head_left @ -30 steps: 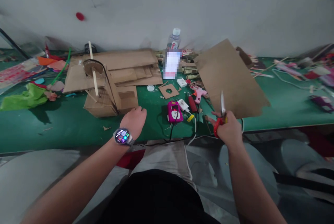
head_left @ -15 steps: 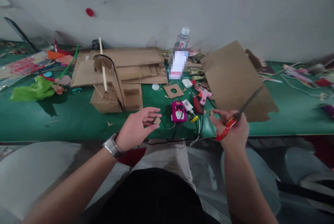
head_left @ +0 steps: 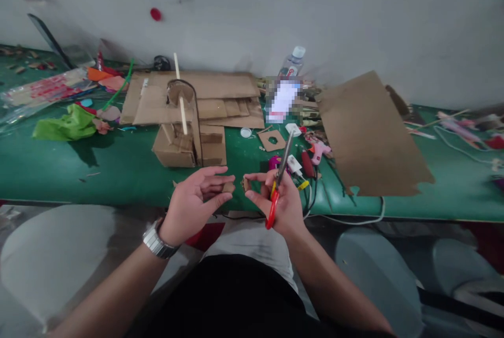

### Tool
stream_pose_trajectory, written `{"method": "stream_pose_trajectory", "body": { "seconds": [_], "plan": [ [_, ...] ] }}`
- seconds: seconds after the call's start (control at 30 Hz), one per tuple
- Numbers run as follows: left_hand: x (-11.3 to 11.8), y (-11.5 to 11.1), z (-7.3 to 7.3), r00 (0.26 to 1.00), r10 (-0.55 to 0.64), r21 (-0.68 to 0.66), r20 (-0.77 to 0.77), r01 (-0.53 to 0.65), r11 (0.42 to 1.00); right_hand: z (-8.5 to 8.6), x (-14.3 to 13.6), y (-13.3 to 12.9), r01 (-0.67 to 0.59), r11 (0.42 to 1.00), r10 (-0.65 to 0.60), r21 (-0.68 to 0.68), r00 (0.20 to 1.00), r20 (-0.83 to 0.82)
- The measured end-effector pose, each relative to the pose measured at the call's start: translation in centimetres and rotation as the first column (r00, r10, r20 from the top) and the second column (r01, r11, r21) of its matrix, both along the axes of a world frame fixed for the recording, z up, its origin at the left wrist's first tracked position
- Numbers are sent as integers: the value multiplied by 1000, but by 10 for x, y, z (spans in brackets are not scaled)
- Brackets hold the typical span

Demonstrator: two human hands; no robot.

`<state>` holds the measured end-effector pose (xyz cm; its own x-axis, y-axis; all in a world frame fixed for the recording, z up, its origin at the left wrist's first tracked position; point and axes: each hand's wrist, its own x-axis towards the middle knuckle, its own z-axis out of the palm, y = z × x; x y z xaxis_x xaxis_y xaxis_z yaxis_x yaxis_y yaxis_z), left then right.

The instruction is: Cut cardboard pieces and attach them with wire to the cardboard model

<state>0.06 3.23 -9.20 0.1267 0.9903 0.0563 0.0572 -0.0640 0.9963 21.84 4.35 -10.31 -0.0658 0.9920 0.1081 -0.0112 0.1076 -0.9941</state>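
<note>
My left hand [head_left: 195,199] is palm up in front of the green table's near edge, pinching a small cardboard scrap [head_left: 228,187] at its fingertips. My right hand [head_left: 277,202] sits right beside it, gripping red-handled scissors [head_left: 279,180] whose blades point up and away. That hand's thumb and forefinger also pinch a second small cardboard bit [head_left: 246,184]. The two scraps are a few centimetres apart.
A cardboard model with a wooden stick [head_left: 183,128] stands behind my left hand. Flat cardboard sheets [head_left: 220,94], a large loose sheet [head_left: 368,136], a pink glue gun [head_left: 318,149], a water bottle [head_left: 293,62], cables and green paper [head_left: 66,125] crowd the green table [head_left: 79,170].
My right hand swung the scissors left to meet my left hand, and now pinches a scrap too. My left hand turned palm up with its scrap. The camera view shifted left.
</note>
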Motion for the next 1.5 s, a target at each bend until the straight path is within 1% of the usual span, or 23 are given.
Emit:
{"method": "stream_pose_trajectory", "body": {
  "seconds": [0.07,0.13,0.17,0.2,0.27,0.33,0.4,0.47,0.5,0.57,0.63,0.7,0.77,0.8,0.9,0.97,1.03,1.1,1.13,1.2,1.27,1.37,1.5],
  "plan": [
    [-5,0,-2,998,63,-19,25,-63,998,-8,0,12,37,999,-38,4,994,105],
    [-7,2,-4,993,99,-37,63,-97,995,-15,0,21,75,997,-75,12,971,228],
    [-8,2,-4,991,106,-43,77,-103,994,-18,-1,24,90,996,-89,10,963,256],
    [-9,3,-5,991,109,-49,81,-106,993,-19,-2,24,96,995,-92,-1,964,248],
    [-9,4,-5,991,116,-59,67,-112,992,-18,-7,19,63,997,-56,-46,989,137],
    [-6,4,-6,993,101,-91,54,-95,991,-14,-14,10,-28,995,28,-92,1000,-4],
    [-3,2,-6,995,61,-142,73,-50,989,-11,-22,2,-118,986,111,-115,991,-69],
    [0,1,-8,995,14,-182,98,4,983,-11,-28,-2,-163,979,153,-121,984,-86],
    [1,1,-9,995,2,-186,101,17,982,-11,-30,-3,-158,980,147,-121,985,-92],
    [2,0,-10,997,-1,-168,80,15,986,-13,-33,-3,-105,987,92,-125,991,-101],
    [2,0,-11,1000,-14,-138,23,17,990,-13,-34,-3,-39,990,23,-137,993,-116],
    [1,0,-10,996,-63,-111,-61,56,992,-12,-33,-4,-7,987,-16,-161,990,-142],
    [0,-1,-8,986,-97,-83,-132,87,993,-12,-33,-6,-18,982,-14,-189,986,-167],
    [0,-1,-7,984,-93,-68,-151,83,994,-12,-32,-8,-36,978,0,-205,985,-175],
    [-3,0,-5,991,-43,-51,-124,36,998,-16,-29,-15,-139,964,89,-229,973,-214],
    [-6,0,-6,996,-20,-59,-88,15,998,-20,-26,-22,-249,938,176,-241,942,-286],
    [-7,1,-7,997,3,-54,-77,-7,999,-23,-24,-31,-371,891,273,-262,898,-344],
    [-9,1,-7,992,34,-13,-121,-36,999,-22,-24,-40,-461,838,358,-291,868,-344],
    [-9,1,-7,986,51,19,-157,-49,999,-21,-24,-44,-486,819,391,-304,861,-325],
    [-9,1,-6,969,85,83,-234,-67,994,-18,-26,-50,-500,801,420,-329,862,-285],
    [-9,0,-4,952,102,122,-288,-70,990,-15,-28,-54,-495,795,423,-350,867,-264],
    [-8,-1,-3,945,89,118,-316,-54,992,-16,-31,-57,-507,774,433,-379,861,-266],
    [-7,-2,-4,938,74,120,-339,-35,992,-21,-33,-57,-547,727,427,-415,834,-349]
  ]
}}
